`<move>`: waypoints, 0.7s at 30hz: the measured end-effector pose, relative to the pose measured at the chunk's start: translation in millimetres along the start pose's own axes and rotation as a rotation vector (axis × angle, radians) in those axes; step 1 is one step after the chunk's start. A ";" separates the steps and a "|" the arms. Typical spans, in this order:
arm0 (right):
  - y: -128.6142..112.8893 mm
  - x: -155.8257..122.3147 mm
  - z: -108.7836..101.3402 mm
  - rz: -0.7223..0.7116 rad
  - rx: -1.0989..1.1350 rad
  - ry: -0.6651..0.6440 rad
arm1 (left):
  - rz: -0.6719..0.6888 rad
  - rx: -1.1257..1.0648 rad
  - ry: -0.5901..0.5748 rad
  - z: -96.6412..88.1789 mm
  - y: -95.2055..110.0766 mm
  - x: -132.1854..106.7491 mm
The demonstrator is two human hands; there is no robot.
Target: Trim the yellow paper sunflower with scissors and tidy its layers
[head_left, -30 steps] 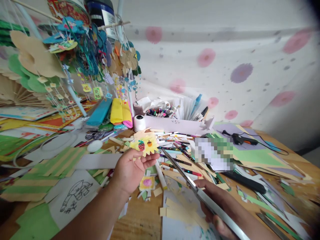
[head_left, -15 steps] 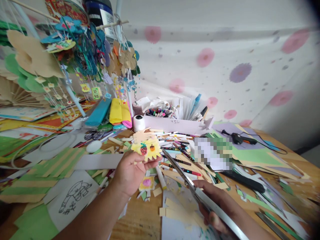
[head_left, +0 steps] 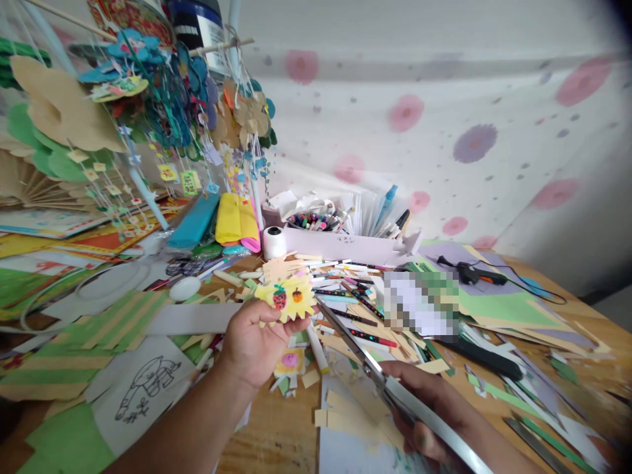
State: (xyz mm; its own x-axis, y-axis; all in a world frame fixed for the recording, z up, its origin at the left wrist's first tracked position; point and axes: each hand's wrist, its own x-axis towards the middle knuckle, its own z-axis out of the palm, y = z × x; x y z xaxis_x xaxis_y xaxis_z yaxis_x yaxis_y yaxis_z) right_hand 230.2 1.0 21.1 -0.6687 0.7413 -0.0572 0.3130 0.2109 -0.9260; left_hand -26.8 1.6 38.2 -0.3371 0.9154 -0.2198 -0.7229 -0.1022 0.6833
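A small yellow paper cutout [head_left: 291, 289] with a zigzag edge carries a drawn strawberry and a small orange fruit. My left hand [head_left: 259, 336] pinches it along its lower edge, thumb in front. In my right hand [head_left: 419, 421] is a pair of long metal scissors [head_left: 363, 359], fingers wrapped around the handles. The scissor tips point up and left, close to the cutout's right edge; whether they touch it I cannot tell. Below the cutout, a little card with a pink drawing [head_left: 289, 360] lies among paper scraps.
Markers [head_left: 365, 336] and paper strips cover the table's middle. A pen box [head_left: 340, 245] and white thread spool [head_left: 274, 243] stand behind. Paper hangings [head_left: 172, 99] dangle at left. A glue gun [head_left: 476, 273] and a black-handled tool [head_left: 486, 359] lie at right.
My left hand has shifted slightly left with the yellow cutout. The scissors have moved slightly left and down with my right hand, their tips staying near the cutout.
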 end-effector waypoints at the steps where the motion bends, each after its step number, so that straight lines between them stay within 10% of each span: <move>1: 0.1 0.0 0.1 0.001 0.003 0.002 | -0.002 -0.004 0.009 0.1 0.2 -0.4; 21: -5.9 5.2 3.5 0.281 0.332 -0.022 | -0.013 -0.050 0.064 3.2 3.1 0.3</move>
State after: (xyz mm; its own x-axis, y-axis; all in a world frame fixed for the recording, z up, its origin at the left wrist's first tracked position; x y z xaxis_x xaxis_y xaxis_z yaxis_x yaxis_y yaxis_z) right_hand 222.5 1.4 25.0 -0.6039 0.7261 -0.3289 0.2534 -0.2164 -0.9428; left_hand -27.2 2.8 42.4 -0.3643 0.8902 -0.2735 -0.7562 -0.1113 0.6448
